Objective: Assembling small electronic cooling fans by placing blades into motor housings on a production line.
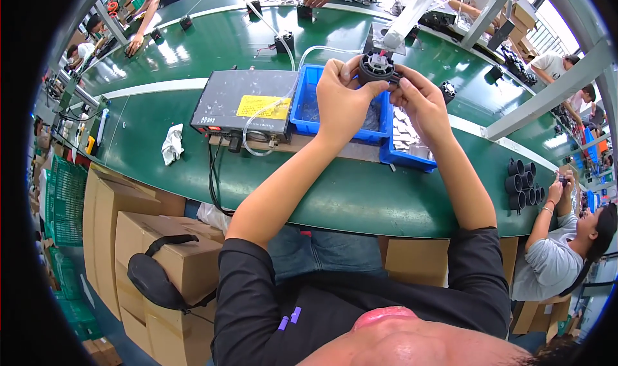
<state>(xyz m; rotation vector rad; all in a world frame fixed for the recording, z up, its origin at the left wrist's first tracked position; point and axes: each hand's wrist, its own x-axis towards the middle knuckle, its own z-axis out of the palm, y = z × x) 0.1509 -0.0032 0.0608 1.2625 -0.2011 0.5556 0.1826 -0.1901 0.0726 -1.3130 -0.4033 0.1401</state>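
Between both hands I hold up a round black plastic housing [374, 68] with a pale part in its top. My left hand [344, 95] grips its left side, thumb along the lower edge. Fingers of my right hand [421, 99] pinch a small stub on the housing's right side. Just above it comes down the tip of a whitish dispenser tube [396, 34]; whether it touches the housing I cannot tell. Below my hands stands a blue bin [308, 124]. A second blue bin [409, 161] beside it holds many small white pieces [404, 133].
A grey control box [222, 102] with a yellow label and clear hoses stands left of the bins. A crumpled white tissue [172, 144] lies further left. Black cylindrical cups [517, 184] stand at the right, near a co-worker [553, 256]. Black units sit along the green conveyor [225, 41].
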